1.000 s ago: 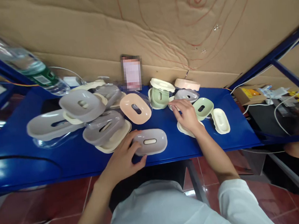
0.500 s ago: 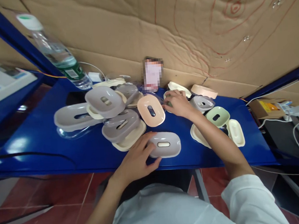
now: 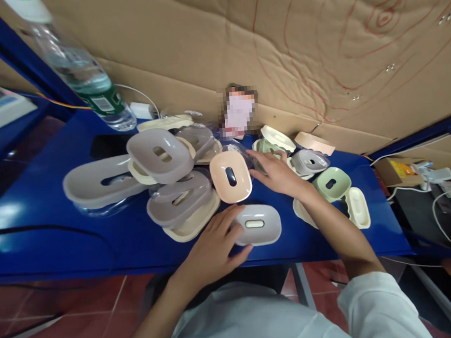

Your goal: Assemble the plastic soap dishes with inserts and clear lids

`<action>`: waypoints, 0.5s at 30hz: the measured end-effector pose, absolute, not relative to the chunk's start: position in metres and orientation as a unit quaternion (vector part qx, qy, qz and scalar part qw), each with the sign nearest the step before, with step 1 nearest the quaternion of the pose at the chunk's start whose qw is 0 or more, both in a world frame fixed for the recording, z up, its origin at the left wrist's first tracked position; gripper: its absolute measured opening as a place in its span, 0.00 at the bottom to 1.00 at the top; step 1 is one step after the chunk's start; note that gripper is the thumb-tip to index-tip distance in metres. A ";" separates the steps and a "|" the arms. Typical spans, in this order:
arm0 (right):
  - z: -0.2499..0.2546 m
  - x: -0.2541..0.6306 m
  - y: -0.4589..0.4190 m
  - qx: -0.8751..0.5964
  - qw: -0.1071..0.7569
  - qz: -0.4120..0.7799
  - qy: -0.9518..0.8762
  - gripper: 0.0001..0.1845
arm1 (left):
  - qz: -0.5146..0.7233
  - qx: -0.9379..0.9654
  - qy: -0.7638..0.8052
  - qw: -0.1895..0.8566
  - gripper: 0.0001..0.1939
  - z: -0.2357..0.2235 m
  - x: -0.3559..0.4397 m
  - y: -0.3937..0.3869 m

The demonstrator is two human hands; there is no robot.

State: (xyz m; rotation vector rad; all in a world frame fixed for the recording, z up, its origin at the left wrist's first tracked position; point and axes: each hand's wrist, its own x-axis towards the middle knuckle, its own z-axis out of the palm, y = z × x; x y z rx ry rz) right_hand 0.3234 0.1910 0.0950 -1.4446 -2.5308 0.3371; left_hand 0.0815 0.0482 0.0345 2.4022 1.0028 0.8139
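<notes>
A grey oval soap dish (image 3: 268, 224) with a slot and a pale insert lies near the table's front edge. My left hand (image 3: 220, 241) grips its left end, fingers on the far rim and thumb on the near side. My right hand (image 3: 274, 171) reaches over the table with its fingers extended, just right of a peach soap dish (image 3: 227, 189). Its fingertips are by a clear plastic piece (image 3: 236, 148); whether they touch it I cannot tell. Behind that hand sits a green dish (image 3: 265, 147), partly hidden.
Grey dishes (image 3: 161, 150) and cream parts (image 3: 193, 222) are piled at left. On the right lie a green dish (image 3: 333, 182) and a cream tray (image 3: 358, 208). A phone (image 3: 239, 108) leans against the cardboard (image 3: 184, 47); a water bottle (image 3: 98, 93) stands back left.
My right hand has come slightly nearer and lower, away from the green dish behind it toward the peach one. The left hand stays on the grey dish. The view has shifted a little.
</notes>
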 end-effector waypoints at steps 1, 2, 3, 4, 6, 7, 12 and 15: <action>0.094 0.323 0.196 -0.502 0.106 0.125 -0.849 0.29 | 0.293 0.861 0.360 0.207 0.09 0.034 0.081 0.048; 0.093 0.322 0.202 -0.514 0.109 0.136 -0.840 0.28 | 0.295 0.860 0.360 0.209 0.09 0.034 0.081 0.048; 0.094 0.322 0.208 -0.526 0.115 0.147 -0.830 0.27 | 0.297 0.859 0.360 0.210 0.09 0.034 0.081 0.049; 0.095 0.321 0.213 -0.537 0.122 0.159 -0.820 0.26 | 0.298 0.859 0.360 0.211 0.08 0.035 0.081 0.049; 0.100 0.322 0.219 -0.549 0.138 0.175 -0.805 0.23 | 0.301 0.860 0.357 0.208 0.08 0.036 0.081 0.049; 0.102 0.322 0.219 -0.550 0.142 0.177 -0.804 0.22 | 0.301 0.861 0.354 0.207 0.08 0.036 0.081 0.049; 0.107 0.325 0.184 -0.517 0.101 0.123 -0.841 0.32 | 0.305 0.863 0.352 0.198 0.09 0.038 0.080 0.049; 0.094 0.323 0.157 -0.528 0.082 0.098 -0.839 0.40 | 0.301 0.871 0.342 0.187 0.08 0.037 0.080 0.049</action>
